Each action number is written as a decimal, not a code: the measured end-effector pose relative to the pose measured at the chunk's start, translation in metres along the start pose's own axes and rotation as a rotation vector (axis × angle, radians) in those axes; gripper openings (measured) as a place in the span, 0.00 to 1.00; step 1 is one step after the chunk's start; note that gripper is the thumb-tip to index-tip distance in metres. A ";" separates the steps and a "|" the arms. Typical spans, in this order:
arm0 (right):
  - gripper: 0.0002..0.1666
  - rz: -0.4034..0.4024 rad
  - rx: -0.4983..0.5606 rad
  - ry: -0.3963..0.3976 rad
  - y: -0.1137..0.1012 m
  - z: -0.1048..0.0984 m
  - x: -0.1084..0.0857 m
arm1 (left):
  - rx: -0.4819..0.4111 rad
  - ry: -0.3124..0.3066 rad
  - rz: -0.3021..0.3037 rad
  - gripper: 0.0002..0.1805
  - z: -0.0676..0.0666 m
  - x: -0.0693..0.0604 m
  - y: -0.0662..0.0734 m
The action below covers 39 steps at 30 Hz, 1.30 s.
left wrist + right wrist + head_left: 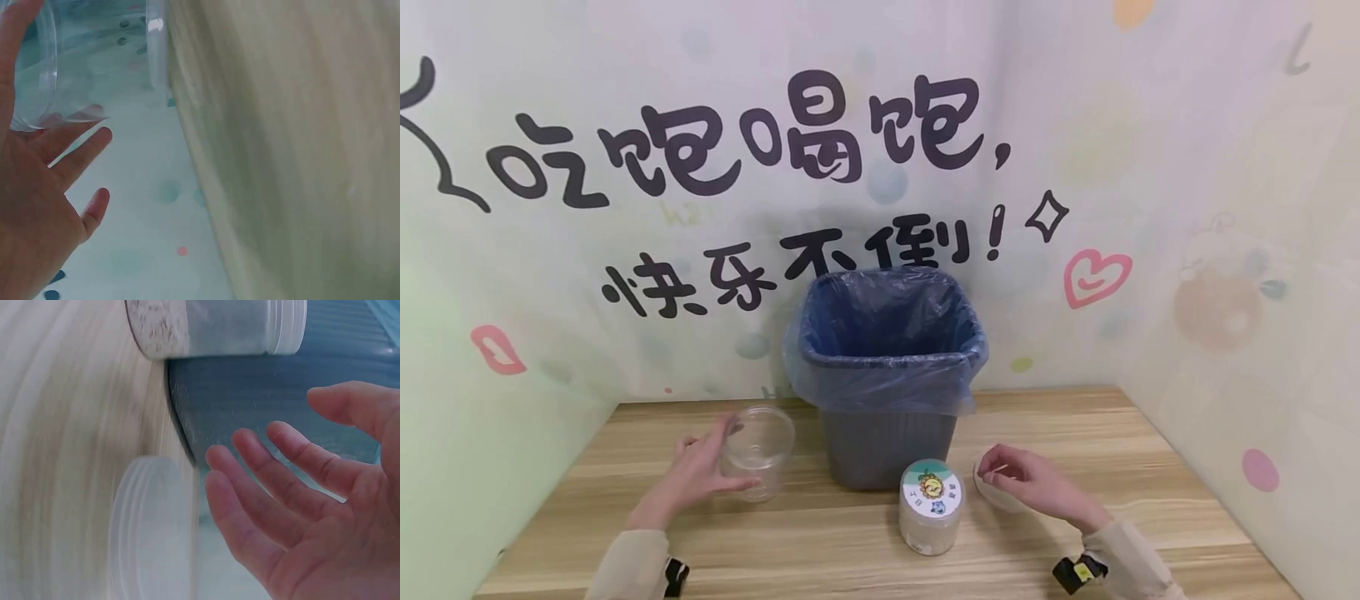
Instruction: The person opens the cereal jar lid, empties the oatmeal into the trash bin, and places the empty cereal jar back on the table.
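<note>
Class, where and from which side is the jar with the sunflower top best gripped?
Probably round the side wall of the jar, just below its sunflower lid, with a curved grip from the near side: it is round and upright, the bin stands behind it, and the loose white lid lies to its right.

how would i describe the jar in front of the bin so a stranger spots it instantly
On the wooden table, find the grey bin with the blue liner. In front of its base stands a short, lidded plastic jar. Unlike the open clear jar at the left hand, its top carries a green-and-white label with a cartoon sunflower.
</note>
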State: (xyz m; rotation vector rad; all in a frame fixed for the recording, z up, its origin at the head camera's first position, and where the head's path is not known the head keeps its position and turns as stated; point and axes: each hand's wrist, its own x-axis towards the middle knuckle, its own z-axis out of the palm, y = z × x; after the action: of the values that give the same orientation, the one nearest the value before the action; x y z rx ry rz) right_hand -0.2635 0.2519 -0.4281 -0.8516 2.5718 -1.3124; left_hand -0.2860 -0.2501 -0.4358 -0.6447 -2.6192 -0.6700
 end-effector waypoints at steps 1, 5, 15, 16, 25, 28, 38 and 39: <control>0.09 -0.009 -0.003 -0.001 -0.001 0.002 -0.001 | -0.023 -0.004 -0.020 0.52 0.001 -0.001 0.000; 0.08 -0.046 0.012 -0.013 -0.006 0.010 -0.005 | -0.120 -0.027 -0.115 0.51 0.004 -0.002 -0.001; 0.06 -0.146 0.034 -0.005 -0.017 0.021 -0.012 | -0.053 0.031 -0.150 0.65 0.003 -0.002 0.012; 0.06 -0.145 0.021 -0.002 -0.018 0.021 -0.013 | -0.032 0.050 -0.132 0.65 0.002 -0.001 0.016; 0.08 -0.200 -0.026 0.026 -0.026 0.021 -0.009 | 0.169 0.226 0.093 0.63 -0.012 0.007 0.062; 0.10 -0.195 -0.054 0.048 -0.030 0.021 -0.006 | 0.214 0.246 0.125 0.63 -0.013 0.008 0.073; 0.25 -0.244 -0.241 0.111 -0.040 0.026 0.000 | 0.232 0.122 0.168 0.47 -0.002 0.002 0.108; 0.26 -0.251 -0.260 0.120 -0.040 0.027 0.002 | 0.210 0.097 0.160 0.46 0.001 0.001 0.111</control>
State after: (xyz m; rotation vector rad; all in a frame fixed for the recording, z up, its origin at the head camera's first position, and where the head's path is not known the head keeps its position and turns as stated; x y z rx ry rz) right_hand -0.2379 0.2130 -0.4132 -1.2099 2.8502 -1.1302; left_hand -0.2304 -0.1620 -0.3964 -0.7279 -2.4733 -0.3624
